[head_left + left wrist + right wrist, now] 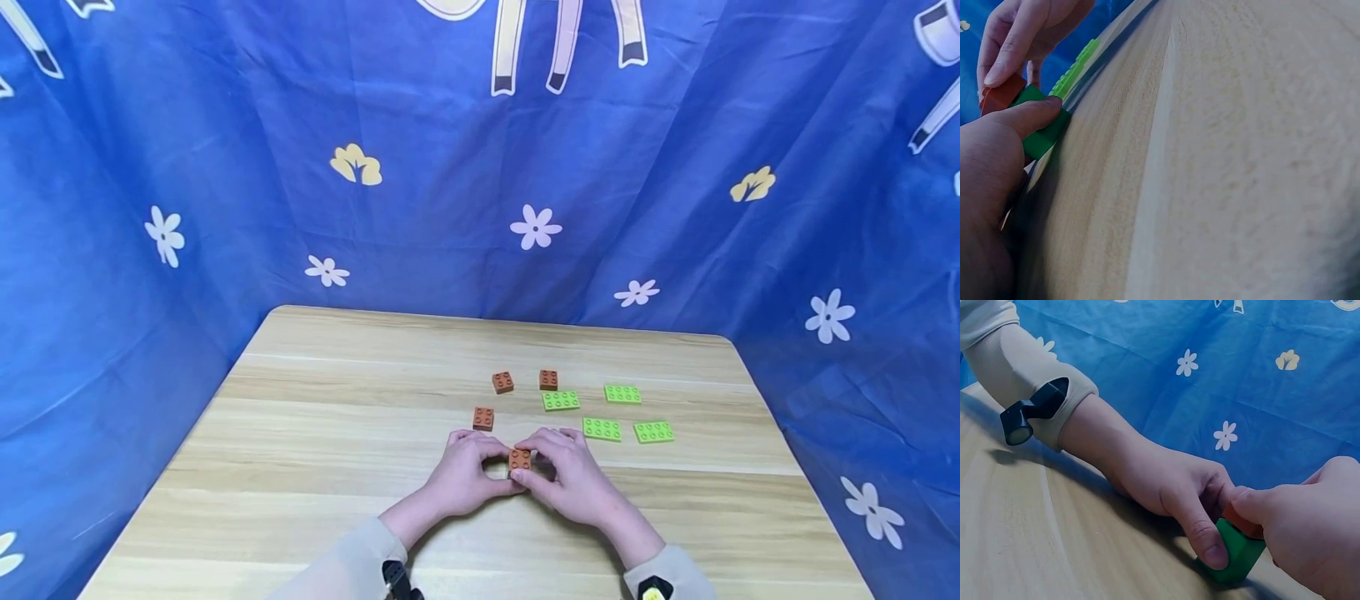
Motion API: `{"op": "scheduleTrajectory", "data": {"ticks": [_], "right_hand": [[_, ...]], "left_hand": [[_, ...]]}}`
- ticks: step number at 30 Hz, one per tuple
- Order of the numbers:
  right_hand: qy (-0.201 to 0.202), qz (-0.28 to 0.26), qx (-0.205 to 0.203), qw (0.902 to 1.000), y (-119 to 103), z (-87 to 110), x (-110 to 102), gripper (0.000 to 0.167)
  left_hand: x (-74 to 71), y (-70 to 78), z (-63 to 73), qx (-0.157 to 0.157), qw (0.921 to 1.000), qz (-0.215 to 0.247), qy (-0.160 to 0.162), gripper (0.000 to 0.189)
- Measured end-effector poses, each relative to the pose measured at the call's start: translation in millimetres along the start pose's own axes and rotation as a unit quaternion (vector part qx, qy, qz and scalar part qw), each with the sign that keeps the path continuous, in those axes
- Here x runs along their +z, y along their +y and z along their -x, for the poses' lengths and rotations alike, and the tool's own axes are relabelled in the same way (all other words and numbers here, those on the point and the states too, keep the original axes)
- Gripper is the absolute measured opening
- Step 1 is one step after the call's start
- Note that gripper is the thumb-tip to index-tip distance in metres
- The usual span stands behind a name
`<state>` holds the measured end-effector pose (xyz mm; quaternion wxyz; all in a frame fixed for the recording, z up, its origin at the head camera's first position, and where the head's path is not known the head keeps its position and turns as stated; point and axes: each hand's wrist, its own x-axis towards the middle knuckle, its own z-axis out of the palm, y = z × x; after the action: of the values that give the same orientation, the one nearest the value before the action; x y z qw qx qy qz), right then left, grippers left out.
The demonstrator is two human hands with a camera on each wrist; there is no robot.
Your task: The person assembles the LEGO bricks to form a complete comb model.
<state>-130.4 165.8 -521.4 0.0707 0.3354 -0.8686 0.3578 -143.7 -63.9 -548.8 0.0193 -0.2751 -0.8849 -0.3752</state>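
Near the middle of the table, a reddish-brown brick [520, 460] with studs sits on a darker green brick [1242, 555]. From the side my left hand [468, 473] pinches the green brick, its thumb against the near face in the right wrist view. My right hand [567, 477] holds the brown brick between thumb and fingers on top of the green one. The left wrist view shows the two bricks touching, the brown one [1001, 95] above the green. Whether the studs are fully pressed together cannot be seen.
Beyond my hands lie three loose brown bricks [483, 418], apart from each other. Several light green plates [602, 429] lie behind and right of my right hand. The wooden table [300, 433] backs onto a blue patterned curtain [450, 208].
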Motion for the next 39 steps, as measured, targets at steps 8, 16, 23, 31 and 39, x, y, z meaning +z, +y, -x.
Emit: {"op": "scheduleTrajectory", "data": {"ticks": [8, 16, 23, 31, 39], "right_hand": [[0.009, -0.021, 0.006, 0.9997, -2, -2.5, 4, 0.036], [0.016, -0.03, 0.042, 0.9985, -7, -7.8, 2, 0.032], [0.001, -0.041, 0.061, 0.9973, -8, -12.6, -1, 0.031], [0.013, -0.061, 0.051, 0.9967, -3, -12.0, 1, 0.031], [0.014, -0.059, 0.067, 0.9959, -3, -11.8, 2, 0.03]], "left_hand": [[-0.9, 0.4, 0.4, 0.005, 1.0, -0.007, 0.001, 0.038], [-1.0, 1.5, 0.2, 0.014, 0.9999, -0.008, 0.004, 0.04], [-1.2, 1.4, 0.9, 0.011, 0.9999, -0.007, 0.003, 0.039], [-2.2, 2.6, -0.2, 0.004, 1.0, 0.001, -0.003, 0.04], [-1.4, 1.6, -0.6, 0.01, 0.9999, 0.01, 0.002, 0.039]]}}
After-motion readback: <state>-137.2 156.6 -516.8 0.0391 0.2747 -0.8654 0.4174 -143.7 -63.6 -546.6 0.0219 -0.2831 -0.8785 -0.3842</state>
